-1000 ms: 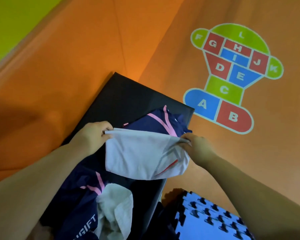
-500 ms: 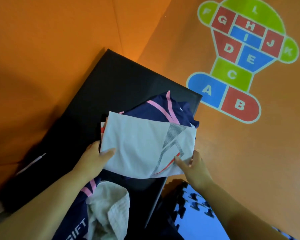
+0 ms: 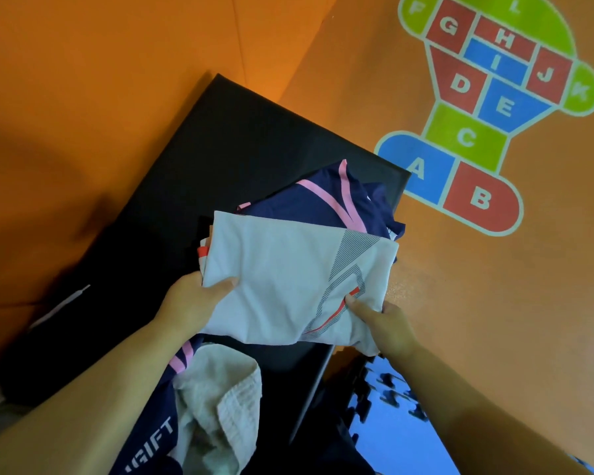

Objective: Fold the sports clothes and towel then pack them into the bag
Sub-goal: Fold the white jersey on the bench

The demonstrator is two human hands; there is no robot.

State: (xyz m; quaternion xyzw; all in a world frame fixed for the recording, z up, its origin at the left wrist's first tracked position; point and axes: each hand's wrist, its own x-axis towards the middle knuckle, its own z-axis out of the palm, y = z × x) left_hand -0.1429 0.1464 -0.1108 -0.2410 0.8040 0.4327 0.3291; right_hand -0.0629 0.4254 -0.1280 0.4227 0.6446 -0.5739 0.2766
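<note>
Orange floor surrounds a black mat (image 3: 254, 138); left hand (image 3: 189, 303) and right hand (image 3: 388, 323) each pinch the folded white shirt (image 3: 288, 279).

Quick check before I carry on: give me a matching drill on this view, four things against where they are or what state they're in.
Things:
1. white shirt
2. navy jersey
3. towel
4. foam tile

States:
a. crumpled, nearest the camera
b. blue, on the floor right of the black mat
c. gripped by the left hand and right hand
d. lying beyond the folded piece, pink stripes showing

Pairs: 1-c, 2-d, 3-a, 4-b
</note>
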